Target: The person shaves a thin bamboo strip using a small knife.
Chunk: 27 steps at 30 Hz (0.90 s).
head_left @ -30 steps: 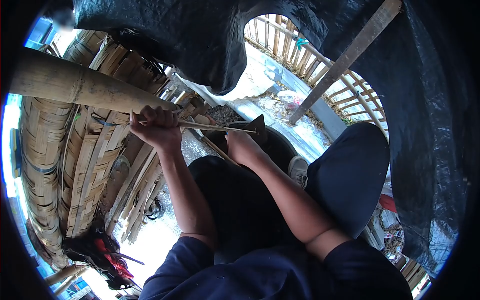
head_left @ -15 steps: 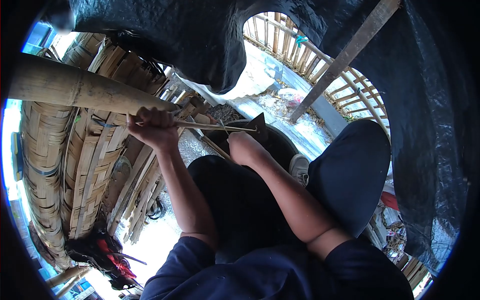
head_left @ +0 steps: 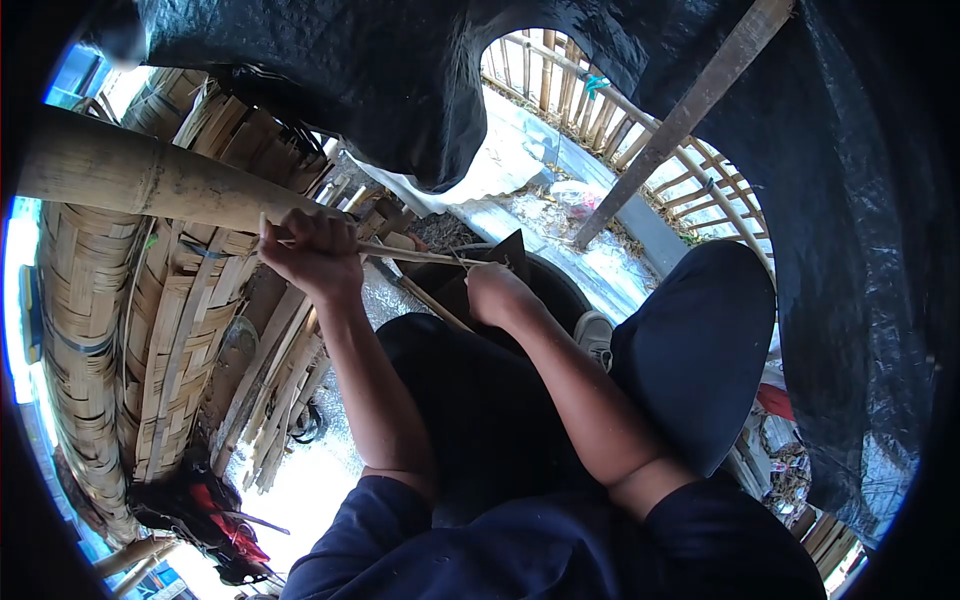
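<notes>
My left hand (head_left: 315, 255) is closed around a thin bamboo stick (head_left: 410, 253), its thumb raised at the near end. The stick runs right, over a dark round tub (head_left: 568, 285), to my right hand (head_left: 495, 293). That hand is closed at the stick's far end. A small thin thing shows at its fingers, too small to name; the rest of its grip is hidden. Just beyond the right hand stands a dark, pointed flat piece (head_left: 507, 250), perhaps a blade. Another light stick (head_left: 435, 303) slants beneath, between hands and knees.
A thick bamboo pole (head_left: 150, 175) crosses at the left, above woven bamboo rolls (head_left: 95, 300) and loose split strips (head_left: 280, 410). Black plastic sheeting (head_left: 840, 250) hangs on the right and overhead. A wooden post (head_left: 690, 120) leans before a bamboo fence (head_left: 600, 110).
My right hand has shifted slightly right, to the stick's far end, which it now covers. The left hand stays closed on the stick, its thumb now more upright.
</notes>
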Each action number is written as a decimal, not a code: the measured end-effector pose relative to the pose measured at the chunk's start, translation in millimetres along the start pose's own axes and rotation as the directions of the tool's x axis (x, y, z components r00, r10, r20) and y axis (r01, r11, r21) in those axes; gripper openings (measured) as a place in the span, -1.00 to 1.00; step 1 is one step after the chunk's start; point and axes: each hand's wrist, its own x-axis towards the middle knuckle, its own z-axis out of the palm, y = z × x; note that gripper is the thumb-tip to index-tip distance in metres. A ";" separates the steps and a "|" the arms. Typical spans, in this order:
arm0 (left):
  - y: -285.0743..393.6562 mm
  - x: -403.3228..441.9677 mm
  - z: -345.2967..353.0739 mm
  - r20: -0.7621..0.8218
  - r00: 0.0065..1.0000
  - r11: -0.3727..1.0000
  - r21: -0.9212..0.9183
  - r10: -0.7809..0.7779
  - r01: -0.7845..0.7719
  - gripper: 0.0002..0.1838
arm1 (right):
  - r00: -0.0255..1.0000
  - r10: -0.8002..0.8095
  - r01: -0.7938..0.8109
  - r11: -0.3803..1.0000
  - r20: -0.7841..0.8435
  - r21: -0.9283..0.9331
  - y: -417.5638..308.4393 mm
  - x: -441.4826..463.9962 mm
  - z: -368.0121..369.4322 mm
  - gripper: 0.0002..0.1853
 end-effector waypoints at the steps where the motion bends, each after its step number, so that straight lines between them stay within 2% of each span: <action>1: 1.3 0.8 -2.5 -0.001 1.000 1.000 0.002 0.000 0.000 -0.44 | 1.000 -0.001 0.001 1.000 0.002 0.002 3.6 5.0 10.1 -0.80; 3: 2.7 1.3 -7.3 0.018 1.000 0.999 -0.044 -0.016 0.016 -0.44 | 0.986 0.000 0.025 0.989 -0.164 0.147 6.0 13.2 23.1 -0.79; 4: 3.2 -0.2 -8.6 0.016 1.000 0.999 -0.045 -0.016 0.017 -0.44 | 0.987 0.001 0.023 0.989 -0.163 0.145 7.5 12.1 22.9 -0.79; 6: 3.6 -2.4 -10.4 0.164 0.985 0.995 -0.083 -0.045 0.060 -0.45 | 0.991 0.036 -0.016 0.988 -0.129 0.155 8.0 6.9 16.6 -0.79; 7: 4.0 0.5 -10.9 0.166 0.985 0.995 -0.081 -0.047 0.061 -0.45 | 0.991 0.036 -0.016 0.987 -0.130 0.157 2.2 3.7 11.8 -0.79; 9: 5.5 5.9 -13.2 -0.023 1.000 1.000 -0.022 0.010 -0.010 -0.46 | 1.000 -0.016 0.018 0.995 -0.015 0.096 -12.3 0.5 8.1 -0.76; 11: 5.1 5.0 -17.1 -0.025 1.000 0.999 -0.031 0.014 -0.015 -0.47 | 1.000 0.006 -0.002 0.987 -0.026 0.164 -14.7 1.7 14.3 -0.73; 13: 4.0 5.9 -19.8 -0.015 1.000 0.999 -0.048 0.018 -0.019 -0.47 | 0.947 0.028 0.087 0.937 -0.321 0.338 -6.3 8.4 23.5 -0.73; 14: 5.4 7.8 -23.6 -0.050 0.998 0.999 -0.038 0.031 -0.033 -0.48 | 0.967 -0.016 0.099 0.944 -0.254 0.316 0.4 12.9 25.7 -0.74; 15: 7.1 10.2 -27.3 -0.085 0.995 0.999 -0.026 0.045 -0.047 -0.49 | 0.966 -0.015 0.100 0.943 -0.257 0.318 -5.3 8.0 19.7 -0.74; 17: 9.7 15.8 -32.6 -0.137 0.989 0.998 -0.003 0.058 -0.059 -0.50 | 0.956 -0.164 0.231 0.931 -0.242 0.281 -28.9 -6.8 4.9 -0.74; 18: 10.9 16.5 -35.9 -0.197 0.978 0.997 0.018 0.074 -0.072 -0.50 | 0.971 -0.071 0.137 0.949 -0.229 0.285 -35.0 -2.3 15.7 -0.73; 19: 11.6 15.8 -38.6 -0.203 0.976 0.997 0.019 0.073 -0.071 -0.50 | 0.972 -0.072 0.135 0.949 -0.223 0.284 -28.7 2.6 26.9 -0.73; 21: 13.1 16.9 -42.0 -0.255 0.963 0.996 0.010 0.089 -0.090 -0.50 | 0.946 0.060 0.062 0.931 -0.317 0.359 -21.0 9.4 36.8 -0.76; 27: 14.9 19.4 -50.3 -0.215 0.971 0.994 0.002 0.104 -0.106 -0.51 | 0.975 -0.002 0.076 0.943 -0.221 0.324 -42.8 3.4 21.0 -0.75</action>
